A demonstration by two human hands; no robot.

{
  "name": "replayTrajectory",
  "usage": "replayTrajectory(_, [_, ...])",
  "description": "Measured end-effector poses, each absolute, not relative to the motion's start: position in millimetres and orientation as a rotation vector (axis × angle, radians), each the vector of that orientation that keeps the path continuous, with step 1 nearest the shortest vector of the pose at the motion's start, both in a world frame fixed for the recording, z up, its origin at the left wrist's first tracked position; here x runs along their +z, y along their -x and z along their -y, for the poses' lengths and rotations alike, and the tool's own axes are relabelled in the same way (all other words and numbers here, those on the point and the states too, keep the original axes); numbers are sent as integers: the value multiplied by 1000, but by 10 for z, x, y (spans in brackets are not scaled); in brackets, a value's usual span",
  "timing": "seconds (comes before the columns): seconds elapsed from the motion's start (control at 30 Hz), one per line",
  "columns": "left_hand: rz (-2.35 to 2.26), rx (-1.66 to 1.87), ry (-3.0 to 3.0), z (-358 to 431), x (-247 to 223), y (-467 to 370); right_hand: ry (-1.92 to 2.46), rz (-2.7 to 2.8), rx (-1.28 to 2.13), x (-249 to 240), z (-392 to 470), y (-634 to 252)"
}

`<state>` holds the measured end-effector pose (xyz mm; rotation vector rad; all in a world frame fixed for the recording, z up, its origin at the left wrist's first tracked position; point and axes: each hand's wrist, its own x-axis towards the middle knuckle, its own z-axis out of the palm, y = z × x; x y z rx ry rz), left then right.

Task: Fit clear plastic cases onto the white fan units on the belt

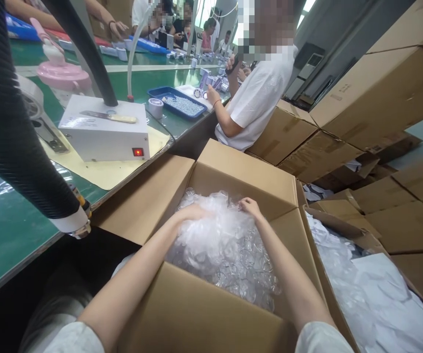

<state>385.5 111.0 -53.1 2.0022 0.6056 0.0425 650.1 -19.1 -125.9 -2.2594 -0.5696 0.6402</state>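
Observation:
An open cardboard box (211,304) stands before me, filled with many clear round plastic pieces (248,264). Over them lies a whitish, blurred heap of thin see-through plastic (207,235). My left hand (194,212) reaches into the left side of this heap; its fingers are smeared and partly hidden. At the heap's far right edge, my right hand (250,207) has its fingers curled together. What they pinch, if anything, is too small to make out.
On the green table (123,81) stand a white device (104,130) with a knife (110,117) on it, a pink-lidded cup (64,76) and a blue tray (178,103). A black hose (23,122) hangs at left. A co-worker (263,93) sits beyond; stacked cartons (377,98) line the right.

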Motion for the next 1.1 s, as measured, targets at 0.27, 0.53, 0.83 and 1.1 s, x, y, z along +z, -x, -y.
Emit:
replayTrajectory(0.27, [-758,-147,-2151,-1101,-558,-3850,2250,500,689,-1259,151,-6581])
replayTrajectory(0.53, [-824,-242,-2233,-1090,-607,-3866,2410,429,506,-1676,73,-6341])
replayTrajectory(0.83, [-471,122,-2043,-912,-626,-4109,2135,927,731,-1245,92,-6200])
replayTrajectory(1.1, [-588,196,-1960,-789,-663,-4404,2464,546,575,-951,1021,-6804])
